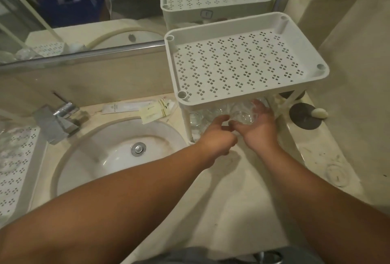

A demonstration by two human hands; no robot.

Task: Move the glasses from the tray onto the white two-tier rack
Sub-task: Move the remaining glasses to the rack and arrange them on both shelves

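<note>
The white two-tier rack [251, 101] stands on the counter at the right of the sink. Its perforated top tier holds nothing. Under it, on the lower tier, stand several clear glasses [198, 119]. My right hand [258, 128] reaches into the lower tier and is closed around a clear glass [242, 115]. My left hand [218, 137] is next to it at the front of the lower tier, fingers curled, touching the same glass's edge. The white perforated tray [14, 171] lies at the far left with blurred clear glassware on it.
A round sink [88, 164] with a chrome tap [61, 116] lies between tray and rack. Sachets [147, 109] lie behind the sink. A dark round dish [304, 118] with a pale soap sits right of the rack. A mirror runs along the back wall.
</note>
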